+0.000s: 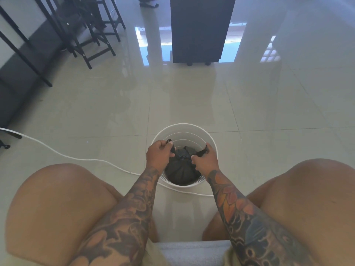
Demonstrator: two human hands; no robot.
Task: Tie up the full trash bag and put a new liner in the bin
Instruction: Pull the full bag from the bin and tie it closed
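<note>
Both hands' fingers [169, 150] around bag [181, 172] ends

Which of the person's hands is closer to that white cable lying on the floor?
The left. The left hand pulls a bag end over the bin's left rim, close above the white cable passing that side. The right hand grips the other end, farther across.

Bare floor [192, 96] around bin [184, 126].

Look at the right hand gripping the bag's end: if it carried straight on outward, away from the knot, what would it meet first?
The right hand pulls a black bag end toward the white bin's right side. Going on, it would likely meet that rim first, though depth is unclear.
</note>
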